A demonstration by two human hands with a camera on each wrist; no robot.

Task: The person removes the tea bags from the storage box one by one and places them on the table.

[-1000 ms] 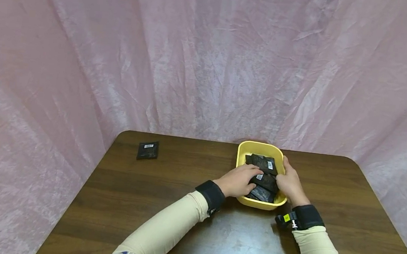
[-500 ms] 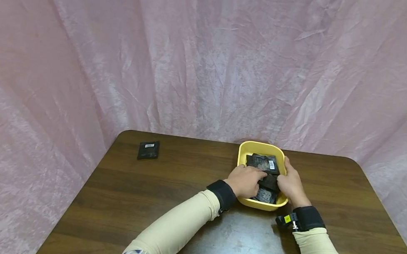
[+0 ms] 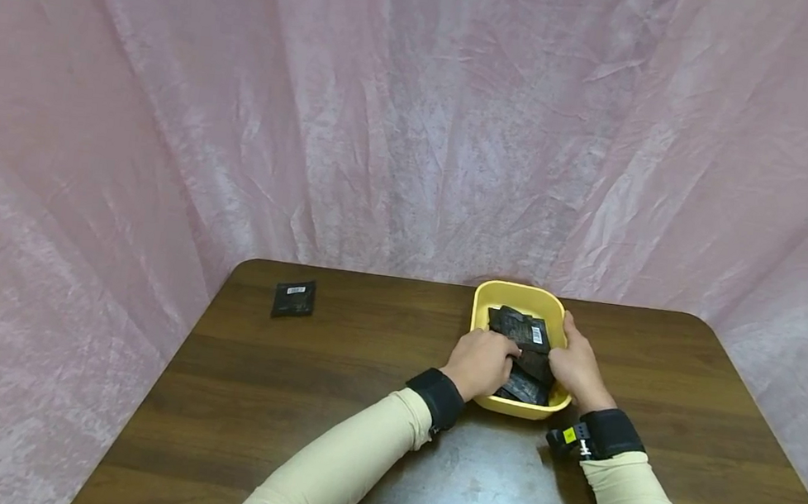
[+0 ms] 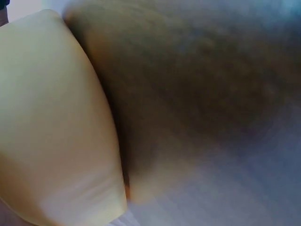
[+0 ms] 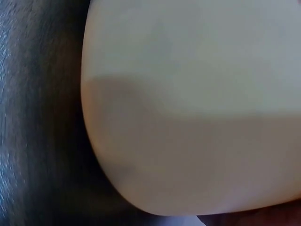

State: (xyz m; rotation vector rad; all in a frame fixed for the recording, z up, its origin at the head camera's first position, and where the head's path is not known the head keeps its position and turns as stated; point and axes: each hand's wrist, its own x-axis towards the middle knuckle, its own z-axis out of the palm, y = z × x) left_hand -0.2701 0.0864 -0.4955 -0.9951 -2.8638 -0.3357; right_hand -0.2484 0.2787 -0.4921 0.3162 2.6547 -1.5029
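Observation:
In the head view a yellow plastic basket (image 3: 519, 291) stands near the table's back edge, with several flat black packets (image 3: 524, 329) inside. My left hand (image 3: 478, 364) reaches over its left rim, fingers curled down at a black packet (image 3: 535, 367) in the middle of the pile; the fingertips are mostly hidden. On the opposite side my right hand (image 3: 576, 366) grips the right rim, thumb pointing up along it. Another black packet (image 3: 293, 299) with a white barcode label lies alone at the table's back left. Both wrist views show mainly pale sleeve.
The brown wooden table (image 3: 359, 313) has rounded back corners. A pink velvet curtain (image 3: 419, 121) hangs right behind it. Bright glare (image 3: 482, 485) lies on the tabletop between the forearms.
My left hand has first shifted right, then drawn slightly back, its fingers curling more over the middle packet. The right hand and the basket stay nearly still.

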